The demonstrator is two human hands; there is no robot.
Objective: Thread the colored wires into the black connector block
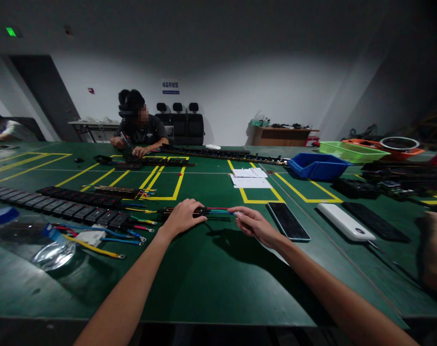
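Observation:
My left hand (184,217) lies over a dark strip-like part (164,211) on the green table, its fingers curled round the part's right end. Coloured wires (218,211), red, green and blue, run from that end to the right. My right hand (251,222) pinches the tips of these wires between thumb and fingers. A thin black piece (218,219) lies just below the wires. Left of my left hand are rows of black modules (77,211) with yellow, green and red leads ending in ring terminals (151,222).
A phone (288,221), a white power bank (345,222) with a cable and a black slab (375,221) lie right. White papers (250,178) and a blue bin (317,166) stand beyond. A clear bottle (34,240) lies left. A person (141,125) works across the table.

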